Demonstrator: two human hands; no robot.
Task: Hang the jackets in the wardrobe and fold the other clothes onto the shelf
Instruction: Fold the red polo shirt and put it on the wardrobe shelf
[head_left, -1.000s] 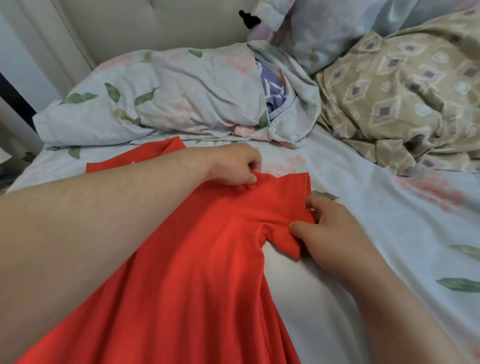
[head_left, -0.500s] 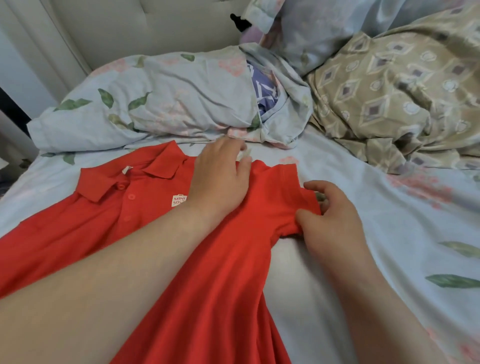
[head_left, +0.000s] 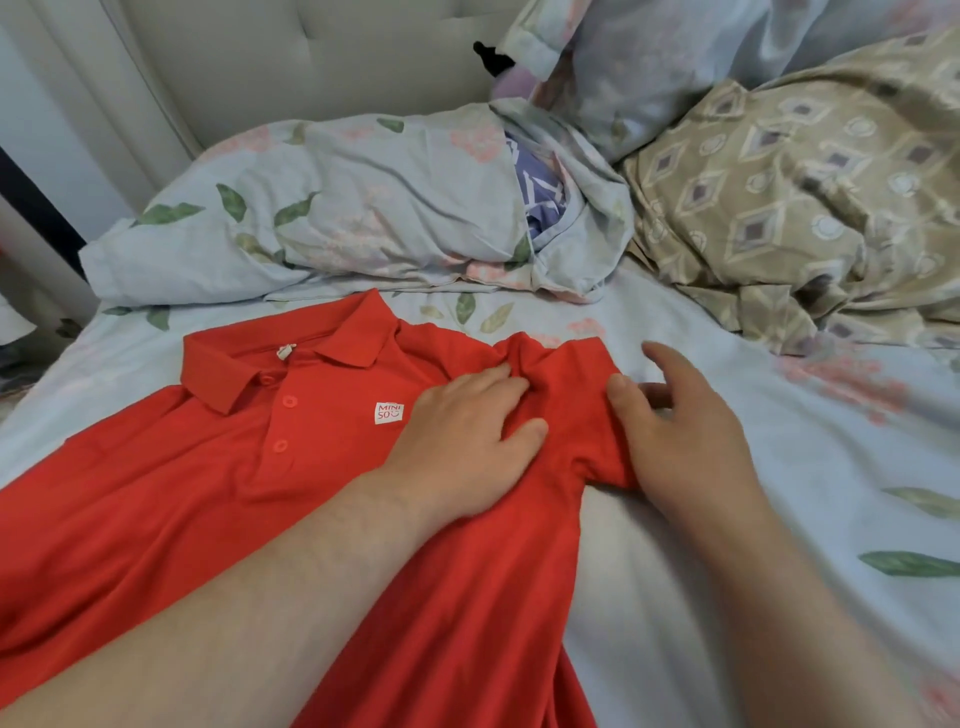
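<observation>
1. Released from the pinch of half a second ago, the sleeve (head_left: 576, 410) now lies on the sheet (head_left: 779, 545). The right hand (head_left: 685, 436) has opened. The left hand (head_left: 467, 447) has slid from the shoulder edge down onto the chest.
2. Left hand: palm down, fingers straight and close together, pressing the shirt (head_left: 234, 509) just inside the shoulder seam. This likely pins the cloth so that it does not creep while the sleeve is dressed.
3. Right hand: fingers loosely spread, holding nothing. The thumb touches the sleeve's outer edge; the other fingers reach past it over the sheet.
4. Shirt: a red polo lying front up on the bed, with its collar (head_left: 291, 358) toward the pillow (head_left: 337, 223) and its buttons showing. The hem runs out of frame. It appears to be laid flat ready for folding.
5. Stage: no fold is made yet; turning the sleeve inward seems the next step. Neither wardrobe nor shelf is in view.
6. A beige blanket (head_left: 810, 197) lies at the right, well apart.
</observation>
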